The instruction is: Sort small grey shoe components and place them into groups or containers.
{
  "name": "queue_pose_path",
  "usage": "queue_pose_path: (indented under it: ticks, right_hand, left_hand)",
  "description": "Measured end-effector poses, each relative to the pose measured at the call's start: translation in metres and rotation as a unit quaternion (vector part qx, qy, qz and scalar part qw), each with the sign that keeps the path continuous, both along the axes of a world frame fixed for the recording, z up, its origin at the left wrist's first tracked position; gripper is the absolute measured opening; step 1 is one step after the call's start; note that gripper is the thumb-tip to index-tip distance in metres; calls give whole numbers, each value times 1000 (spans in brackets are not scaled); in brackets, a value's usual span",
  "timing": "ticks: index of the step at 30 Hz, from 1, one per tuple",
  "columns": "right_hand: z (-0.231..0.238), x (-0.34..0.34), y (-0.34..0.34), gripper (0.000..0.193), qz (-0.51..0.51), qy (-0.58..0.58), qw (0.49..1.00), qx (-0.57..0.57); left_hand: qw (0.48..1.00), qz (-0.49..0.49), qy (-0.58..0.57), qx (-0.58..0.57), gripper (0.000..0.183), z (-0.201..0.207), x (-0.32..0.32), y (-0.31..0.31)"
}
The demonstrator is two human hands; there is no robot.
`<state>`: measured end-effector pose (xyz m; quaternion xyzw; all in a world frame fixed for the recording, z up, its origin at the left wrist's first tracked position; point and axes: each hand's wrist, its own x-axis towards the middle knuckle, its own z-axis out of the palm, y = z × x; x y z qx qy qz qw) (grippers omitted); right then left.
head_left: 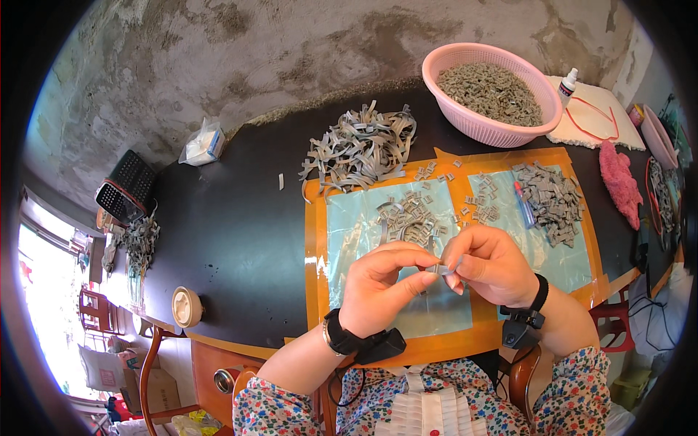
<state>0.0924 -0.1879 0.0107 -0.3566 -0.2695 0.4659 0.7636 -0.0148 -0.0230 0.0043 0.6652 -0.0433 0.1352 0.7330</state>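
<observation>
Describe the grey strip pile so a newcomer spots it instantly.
On the black table, find the orange-framed area. At its far left corner lies the grey strip pile: long, tangled ribbons, unlike the small, short pieces heaped inside the frame.

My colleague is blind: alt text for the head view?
A person's left hand and right hand pinch a small grey piece above pale blue, orange-taped sheets strewn with small grey parts. Beyond lie tangled grey strips and a pink perforated plastic basket of grey bits.
</observation>
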Motion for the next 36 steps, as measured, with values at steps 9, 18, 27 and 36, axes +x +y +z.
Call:
queue_pose_path:
  ticks: [9,18,27,36]
  right_hand:
    - [7,-2,3,8,22,28,993,-111]
    - [0,-1,1,9,31,33,995,-89]
    - [6,-3,1,8,5,-99,989,-110]
    - [0,-10,3,7,-95,-139,982,-84]
  left_hand:
    - [994,-11,28,-101,16,-3,-2,-3]
    - [989,-26,45,-137,15,-3,-2,-7]
    - [1000,5,-1,13,14,4,-2,1]
    - [982,40,-91,162,18,12,2,6]
